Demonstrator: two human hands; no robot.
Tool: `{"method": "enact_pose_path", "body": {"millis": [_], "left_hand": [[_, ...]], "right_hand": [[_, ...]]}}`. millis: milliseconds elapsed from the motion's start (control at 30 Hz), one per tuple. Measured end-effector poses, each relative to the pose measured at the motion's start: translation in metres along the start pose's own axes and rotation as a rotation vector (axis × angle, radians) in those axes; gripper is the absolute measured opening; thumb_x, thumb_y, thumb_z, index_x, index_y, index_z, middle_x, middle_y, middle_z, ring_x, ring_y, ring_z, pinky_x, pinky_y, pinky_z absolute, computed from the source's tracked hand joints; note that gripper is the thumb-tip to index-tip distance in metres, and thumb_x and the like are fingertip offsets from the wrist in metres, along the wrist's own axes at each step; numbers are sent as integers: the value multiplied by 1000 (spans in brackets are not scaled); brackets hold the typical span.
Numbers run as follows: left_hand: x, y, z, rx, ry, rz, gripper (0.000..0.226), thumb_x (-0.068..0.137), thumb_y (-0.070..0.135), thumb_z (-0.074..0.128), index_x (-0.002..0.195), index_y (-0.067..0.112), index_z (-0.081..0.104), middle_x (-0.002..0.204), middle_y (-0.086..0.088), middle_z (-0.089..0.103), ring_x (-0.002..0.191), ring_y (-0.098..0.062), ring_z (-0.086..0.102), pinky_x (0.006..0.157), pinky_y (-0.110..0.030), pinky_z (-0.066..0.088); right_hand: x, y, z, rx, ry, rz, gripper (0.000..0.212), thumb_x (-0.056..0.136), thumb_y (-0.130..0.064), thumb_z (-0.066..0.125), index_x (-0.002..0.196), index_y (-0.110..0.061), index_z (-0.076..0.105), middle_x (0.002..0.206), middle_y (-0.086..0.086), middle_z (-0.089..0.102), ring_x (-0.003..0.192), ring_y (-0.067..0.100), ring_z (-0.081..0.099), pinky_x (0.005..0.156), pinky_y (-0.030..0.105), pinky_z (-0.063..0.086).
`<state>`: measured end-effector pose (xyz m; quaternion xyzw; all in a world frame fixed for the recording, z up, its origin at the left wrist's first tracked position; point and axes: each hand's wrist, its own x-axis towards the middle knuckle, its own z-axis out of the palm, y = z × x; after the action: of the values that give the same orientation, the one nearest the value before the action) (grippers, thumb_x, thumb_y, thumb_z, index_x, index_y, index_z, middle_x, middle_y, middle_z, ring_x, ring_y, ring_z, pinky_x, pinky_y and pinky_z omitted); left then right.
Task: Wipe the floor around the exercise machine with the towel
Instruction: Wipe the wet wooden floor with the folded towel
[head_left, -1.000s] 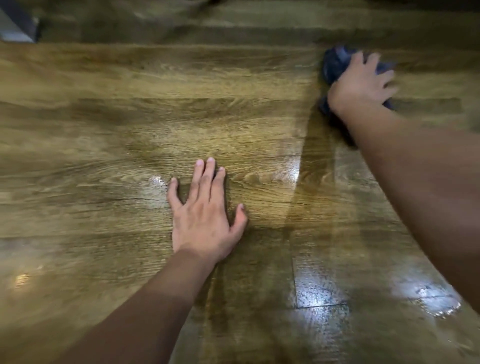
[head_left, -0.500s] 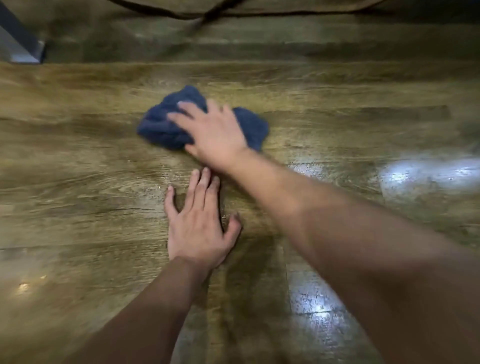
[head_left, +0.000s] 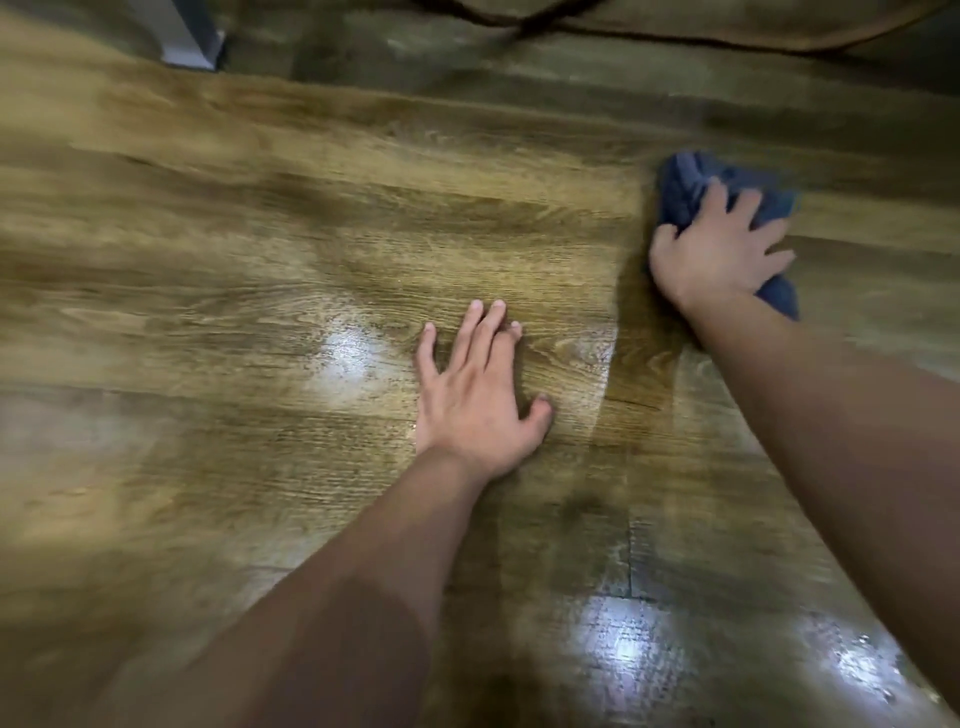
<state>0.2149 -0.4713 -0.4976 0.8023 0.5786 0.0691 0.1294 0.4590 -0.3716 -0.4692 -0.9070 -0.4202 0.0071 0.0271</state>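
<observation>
— Towel (head_left: 685, 187), where is it?
— Far right on the wood-plank floor (head_left: 260, 270), a bunched dark-blue cloth under the right hand (head_left: 719, 254).
— How does that hand hold it?
— Palm down on top, fingers spread and bent into the folds, gripping it against the boards.
— And the left hand (head_left: 478, 405)?
— Flat on the floor near the middle, fingers straight and holding nothing, well apart from the towel.
— Anything else?
— A pale metal leg (head_left: 187, 36) at the top left, and bright glare patches on the planks.
</observation>
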Motion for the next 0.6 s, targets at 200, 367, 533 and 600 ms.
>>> {"method": "enact_pose_path", "body": {"millis": [200,367,533,600], "left_hand": [[12,-6,-14,-461,-115,-128,64,73,47,45,135,33,48,157,11,34,149,-6,18,122,-44,0],[-3,-55,-48,-1289,345,-522,19,93,7,47,91,23,57,90,-3,59,87,-23,58,85,-40,45],[-94,-115,-54,-720,375,-351,18,89,19,45,96,13,60,100,-13,61,101,-29,58,98,-50,44],[-120,-115,-53,-468,268,-244,20,88,20,47,100,15,62,106,-9,61,107,-30,55,99,-49,40]], "right_hand": [[-88,-52,2,-37,-7,-263,70,88,-48,49,153,-33,30,157,5,32,131,47,33,106,62,26],[-211,-51,2,-111,1,-653,73,88,-50,53,154,-33,29,160,3,34,123,42,42,97,55,33],[-380,3,-7,-11,1,-1061,72,79,-48,57,149,-35,43,154,3,44,121,47,51,91,52,43],[-450,39,-8,-18,-86,-1390,62,87,-45,45,147,-33,42,153,5,43,120,49,51,90,52,45]]}}
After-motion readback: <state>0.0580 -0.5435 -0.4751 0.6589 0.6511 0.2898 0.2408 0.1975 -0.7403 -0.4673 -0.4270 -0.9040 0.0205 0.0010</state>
